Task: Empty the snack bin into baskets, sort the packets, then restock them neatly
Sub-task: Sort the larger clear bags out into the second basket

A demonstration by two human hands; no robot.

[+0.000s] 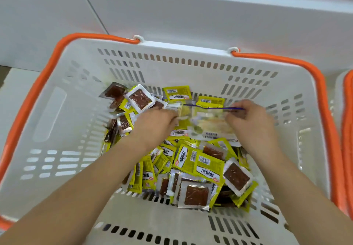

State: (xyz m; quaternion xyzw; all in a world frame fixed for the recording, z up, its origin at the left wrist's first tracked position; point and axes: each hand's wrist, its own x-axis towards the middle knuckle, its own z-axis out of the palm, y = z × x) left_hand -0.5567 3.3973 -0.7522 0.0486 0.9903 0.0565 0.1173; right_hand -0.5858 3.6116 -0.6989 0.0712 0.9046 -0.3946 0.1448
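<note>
The snack packets (193,160) lie heaped and mixed in the white basket (76,84) — yellow faces and clear brown-window backs jumbled from 10 o'clock round to 5. Over the heap at 12 o'clock I hold a clear bag (208,118) with a purple strip, my left hand (156,122) pinching its left edge, my right hand (250,118) pinching the strip's right end. Emptying looks done, I judge — sorting barely begun, restocking untouched. Another basket's orange rim (346,130) shows at 3 o'clock.

Small yellow snack packets (191,160), some showing clear windows of brown filling, are lying jumbled across the floor of a white slotted basket (57,111) with orange handles; a clear bag (208,120) with a purple strip is hanging blurred above them near the far wall.
</note>
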